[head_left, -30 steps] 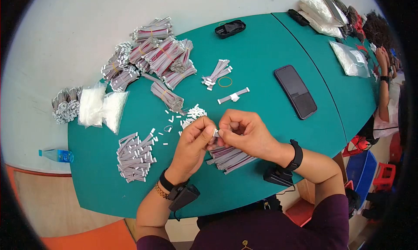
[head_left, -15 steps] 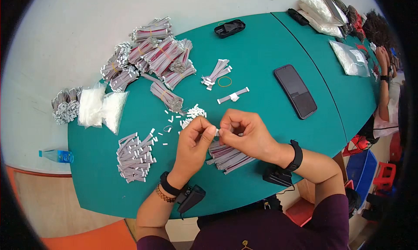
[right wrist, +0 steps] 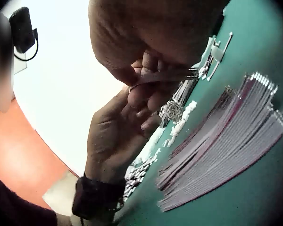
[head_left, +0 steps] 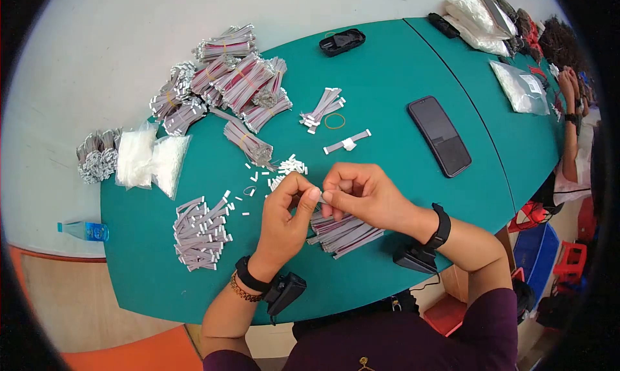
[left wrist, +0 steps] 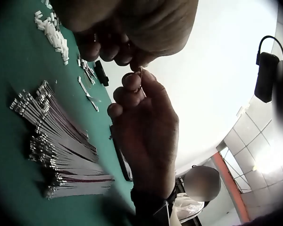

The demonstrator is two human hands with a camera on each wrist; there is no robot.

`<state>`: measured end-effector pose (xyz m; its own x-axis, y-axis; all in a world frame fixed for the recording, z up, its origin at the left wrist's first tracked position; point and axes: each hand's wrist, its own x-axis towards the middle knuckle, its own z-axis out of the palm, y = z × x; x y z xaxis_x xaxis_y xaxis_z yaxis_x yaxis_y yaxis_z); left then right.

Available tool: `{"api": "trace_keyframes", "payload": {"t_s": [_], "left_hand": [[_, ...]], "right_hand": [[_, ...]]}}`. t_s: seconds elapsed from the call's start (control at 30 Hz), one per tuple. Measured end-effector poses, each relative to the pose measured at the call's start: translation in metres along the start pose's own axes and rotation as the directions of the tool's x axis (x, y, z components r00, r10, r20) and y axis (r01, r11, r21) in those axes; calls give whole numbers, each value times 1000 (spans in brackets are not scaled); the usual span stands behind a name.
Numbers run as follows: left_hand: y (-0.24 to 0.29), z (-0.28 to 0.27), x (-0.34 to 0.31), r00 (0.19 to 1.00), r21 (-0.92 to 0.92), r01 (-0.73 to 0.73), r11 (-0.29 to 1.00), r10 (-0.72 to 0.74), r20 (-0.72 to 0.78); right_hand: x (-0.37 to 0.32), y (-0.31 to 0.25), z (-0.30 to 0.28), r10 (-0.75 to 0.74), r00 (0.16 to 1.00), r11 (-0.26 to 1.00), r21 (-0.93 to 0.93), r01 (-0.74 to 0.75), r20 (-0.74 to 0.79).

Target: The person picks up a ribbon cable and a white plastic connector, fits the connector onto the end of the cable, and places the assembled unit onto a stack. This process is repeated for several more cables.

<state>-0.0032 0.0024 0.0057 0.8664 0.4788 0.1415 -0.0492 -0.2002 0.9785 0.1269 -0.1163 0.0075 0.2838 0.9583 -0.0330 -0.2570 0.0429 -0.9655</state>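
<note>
Flat ribbon cable (right wrist: 160,76), a short grey strip, is held in the air just above the near edge of a teal table (head_left: 387,80), pinched at the point where two hands meet. The left hand (head_left: 284,216) grips it between thumb and curled fingertips, and the right hand (head_left: 365,196) pinches the same strip from the other side, fingers folded in close; the fingertips of both hands touch. Directly beneath the hands a flat stack of ribbon cables (head_left: 345,232) lies fanned on the table. To the left of it sits a loose heap of shorter cables (head_left: 199,232). Just beyond the hands is a scatter of small white connector pieces (head_left: 287,169). Further out lie a single cable with a white piece at its middle (head_left: 347,141), a yellow rubber band (head_left: 334,121) and, touching that band, a small cluster of cables (head_left: 321,109). A dark smartphone (head_left: 438,136) lies face up to the right, well apart from these. At the table's far left edge are many rubber-banded cable bundles (head_left: 242,80), with clear plastic bags (head_left: 152,154) beside them. A black case (head_left: 341,42) rests at the far edge. At the far right, another person's arm (head_left: 568,93) shows by an adjoining table.
</note>
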Motion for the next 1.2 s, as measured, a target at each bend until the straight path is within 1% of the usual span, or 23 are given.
{"api": "trace_keyframes", "payload": {"t_s": [0.07,0.17,0.27,0.33,0.37,0.47,0.6,0.67,0.77,0.87,0.97,1.07,1.17,1.2], "left_hand": [[-3,-1,0,1000,-1,4,1000,-4,12],[-8,-2,1,1000,14,13,1000,-13,19],[-11,-2,1,1000,11,-9,1000,9,16],[-9,0,1,1000,-1,-23,1000,23,18],[-4,0,1,1000,-6,-24,1000,24,19],[-2,-2,2,999,-32,-1,999,2,32],[-9,-4,4,995,-118,92,989,-88,39],[-5,-2,3,999,-69,46,997,-45,17],[-8,0,1,1000,-25,11,1000,-11,-1],[-12,0,1,1000,-5,-17,1000,17,10],[-12,0,1,999,-7,-46,999,47,25],[-10,0,1,998,-23,-55,998,55,23],[-13,0,0,998,-26,-47,999,47,30],[-14,0,2,998,-25,-51,998,51,36]], "right_hand": [[-2,7,2,-124,992,990,-78,121,-27],[-3,1,-2,-214,976,896,-393,208,28],[-3,3,-1,-218,976,891,-404,207,20],[-3,3,-2,-87,996,982,-167,90,24],[-3,3,-2,-23,999,999,-44,25,39],[-2,-6,-1,85,996,996,-11,-84,35],[0,-4,0,15,1000,999,-42,-15,-5],[-1,0,0,-25,999,996,-92,22,-29],[-1,5,0,-155,987,955,-259,141,-36],[-3,2,3,-200,979,927,-332,173,-47],[-2,2,4,-205,976,941,-289,177,-70],[-3,0,2,-194,981,929,-325,178,-18],[-2,-2,2,-177,983,922,-358,147,-50],[-3,-2,1,-193,980,915,-370,162,-49]]}}
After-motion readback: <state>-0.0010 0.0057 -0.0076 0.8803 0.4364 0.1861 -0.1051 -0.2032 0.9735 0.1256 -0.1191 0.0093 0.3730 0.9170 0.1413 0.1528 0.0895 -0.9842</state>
